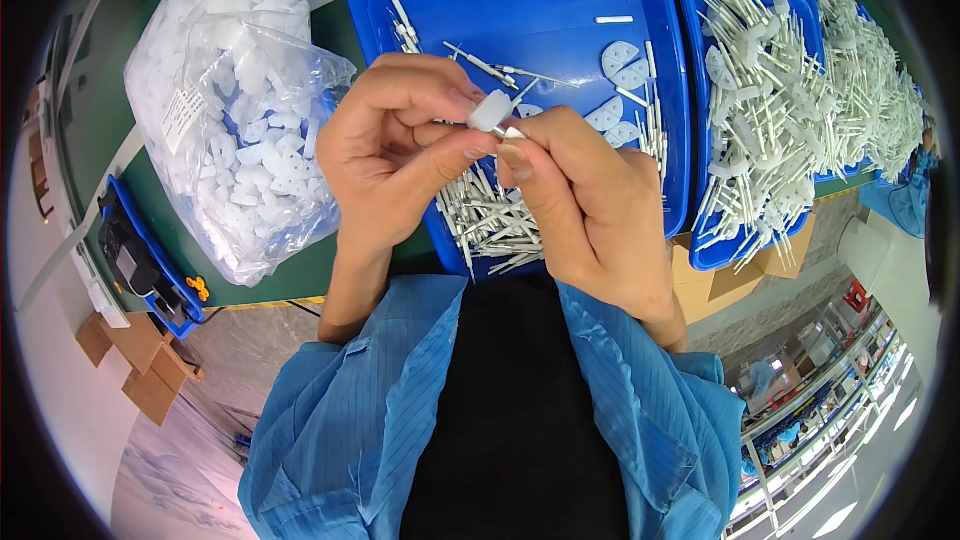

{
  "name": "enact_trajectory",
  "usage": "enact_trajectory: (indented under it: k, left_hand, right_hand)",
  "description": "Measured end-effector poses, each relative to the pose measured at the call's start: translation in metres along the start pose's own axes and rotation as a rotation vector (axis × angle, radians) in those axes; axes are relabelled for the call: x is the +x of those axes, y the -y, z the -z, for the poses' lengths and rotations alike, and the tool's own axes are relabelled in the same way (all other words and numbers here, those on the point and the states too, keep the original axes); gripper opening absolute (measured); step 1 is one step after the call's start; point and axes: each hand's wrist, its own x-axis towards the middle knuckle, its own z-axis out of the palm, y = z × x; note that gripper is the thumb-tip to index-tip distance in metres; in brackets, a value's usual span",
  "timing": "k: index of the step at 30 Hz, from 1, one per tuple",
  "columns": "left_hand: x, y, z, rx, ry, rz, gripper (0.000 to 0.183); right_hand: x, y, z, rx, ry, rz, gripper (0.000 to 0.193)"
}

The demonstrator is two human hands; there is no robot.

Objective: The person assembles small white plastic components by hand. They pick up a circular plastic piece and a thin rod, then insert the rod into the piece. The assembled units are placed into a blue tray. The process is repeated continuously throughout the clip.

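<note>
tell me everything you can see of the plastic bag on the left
The plastic bag is clear, shiny and crinkled, bulging with small white pieces, some showing little holes. A pale printed label sits on its left side. It lies slanted over a green tabletop, left of the large blue tray; blue shows around it, perhaps something underneath. Its loose right edge reaches toward the left hand; whether they touch is unclear.

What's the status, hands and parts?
Left hand pinching small white plastic piece. Right hand pinching slim white-and-metal rod. No obstruction visible between them.
</note>
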Motion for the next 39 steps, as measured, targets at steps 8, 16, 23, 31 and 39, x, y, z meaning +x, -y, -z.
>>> enact_trajectory:
  k: [8, 16, 23, 31, 39]
  left_hand:
    - [0.002, -0.011, -0.006, 0.087, 0.027, 0.045, 0.024]
    - [0.007, -0.014, -0.004, 0.424, 0.163, -0.207, 0.012]
    - [0.002, -0.012, -0.008, 0.417, 0.101, -0.232, 0.013]
    - [-0.005, -0.008, -0.015, 0.295, -0.038, -0.167, 0.023]
    - [0.000, -0.007, -0.007, 0.552, 0.145, -0.415, 0.045]
  right_hand:
    - [-0.004, 0.000, -0.005, 0.382, 0.063, -0.198, 0.008]
    - [-0.006, -0.001, -0.003, -0.024, -0.035, 0.163, 0.011]
    - [-0.007, 0.011, -0.003, -0.372, -0.035, 0.276, 0.012]
    - [-0.010, -0.007, -0.004, 0.005, -0.020, 0.222, 0.016]
    - [-0.006, -0.018, 0.001, -0.278, -0.140, 0.434, 0.026]
